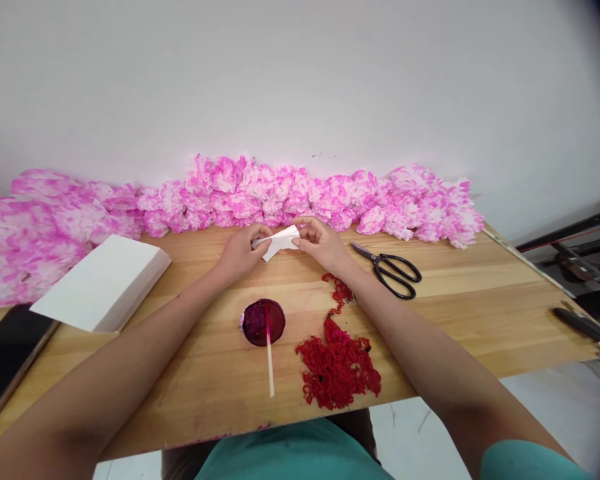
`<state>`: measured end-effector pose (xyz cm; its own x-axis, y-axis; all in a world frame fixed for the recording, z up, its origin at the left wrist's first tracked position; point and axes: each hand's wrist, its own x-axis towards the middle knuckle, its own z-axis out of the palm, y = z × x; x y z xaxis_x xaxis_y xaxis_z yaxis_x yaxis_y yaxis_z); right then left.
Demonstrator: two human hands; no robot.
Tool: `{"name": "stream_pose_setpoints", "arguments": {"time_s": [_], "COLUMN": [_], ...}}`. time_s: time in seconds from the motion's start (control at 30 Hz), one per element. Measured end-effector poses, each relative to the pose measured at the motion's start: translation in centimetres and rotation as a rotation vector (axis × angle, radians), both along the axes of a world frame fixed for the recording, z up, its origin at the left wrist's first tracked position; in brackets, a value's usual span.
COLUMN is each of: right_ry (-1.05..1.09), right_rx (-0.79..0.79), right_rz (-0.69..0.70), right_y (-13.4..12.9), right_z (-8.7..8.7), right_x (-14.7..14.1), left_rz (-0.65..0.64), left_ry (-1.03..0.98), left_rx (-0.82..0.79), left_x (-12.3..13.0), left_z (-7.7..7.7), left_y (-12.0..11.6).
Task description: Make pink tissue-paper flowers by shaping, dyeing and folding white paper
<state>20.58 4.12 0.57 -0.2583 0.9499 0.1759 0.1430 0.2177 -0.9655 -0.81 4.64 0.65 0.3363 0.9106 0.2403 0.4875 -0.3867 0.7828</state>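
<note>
A small piece of folded white paper (281, 243) is held between my two hands above the back middle of the wooden table. My left hand (243, 252) pinches its left end, fingers closed. At the right end, my right hand (322, 244) grips the paper between thumb and fingers. Nearer to me sits a round dish of dark magenta liquid (254, 323), with a pale stick (271, 367) lying across it, its far end stained pink. A heap of curly red yarn (337, 370) lies to the right of the dish, a strand running up towards my right forearm.
Black-handled scissors (397, 273) lie right of my right hand. A thick stack of white paper (103, 283) and a dark phone-like slab (13, 353) are at the left. Pink-and-white paper flowers (280, 193) line the wall. Another tool (580, 323) lies at the right edge.
</note>
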Motion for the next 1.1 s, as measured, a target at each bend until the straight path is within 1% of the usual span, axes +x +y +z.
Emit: {"name": "stream_pose_setpoints", "arguments": {"time_s": [0.1, 0.23, 0.5, 0.73, 0.87, 0.97, 1.1], "right_ry": [0.030, -0.008, -0.062, -0.044, 0.007, 0.013, 0.017], "right_rx": [-0.032, 0.005, 0.030, 0.033, -0.031, -0.076, -0.077], "right_rz": [0.029, 0.033, 0.069, 0.095, 0.091, 0.082, 0.104], "right_y": [0.0, -0.3, -0.7, -0.4, -0.2, -0.2, -0.3], "right_z": [0.1, 0.3, 0.5, -0.2, -0.3, -0.3, 0.0], "right_x": [-0.1, -0.3, -0.6, -0.4, -0.3, -0.3, -0.3], "left_rz": [-0.067, -0.155, -0.237, -0.241, -0.223, -0.209, -0.197], "left_ry": [-0.147, -0.242, -0.418, -0.520, -0.555, -0.523, -0.442], "left_rx": [-0.075, -0.175, -0.302, -0.399, -0.426, -0.409, -0.337], "left_x": [0.3, 0.6, 1.1, 1.3, 1.2, 1.1, 1.0], "left_z": [0.0, 0.2, 0.5, 1.0, 1.2, 1.1, 0.7], "left_y": [-0.1, -0.2, -0.6, -1.0, -1.1, -1.0, -0.8]}}
